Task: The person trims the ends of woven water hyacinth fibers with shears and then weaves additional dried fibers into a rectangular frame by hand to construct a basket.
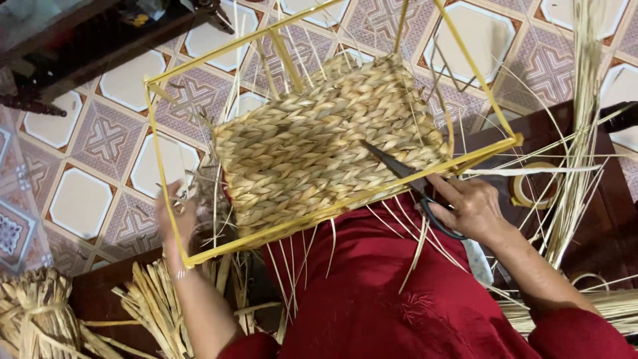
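Right hand (473, 206): fingers curled through the dark loop handles of black scissors (409, 179), index finger laid forward along the handle, wrist low, forearm running back to the lower right into a red sleeve. Scissor blades closed or nearly so, tip resting on the lower right part of the woven panel (319, 143), pointing up and left. Left hand (174, 216): raised at the panel's left side, partly behind the yellow frame (166, 186), fingers loosely bent near its left rail; blurred, so whether it grips the rail or loose strands cannot be told. Forearm drops straight down to the bottom edge. Woven panel: braided pale straw, roughly rectangular, set inside the yellow frame and resting on the lap over a red garment (385, 292), loose strand ends hanging from its lower edge. Surroundings: bundles of dried straw (40, 312) at lower left; long pale reeds (585, 133) standing at right; a roll of tape (531, 186) on dark wooden furniture just right of the right hand; patterned tile floor (86, 199) beyond.
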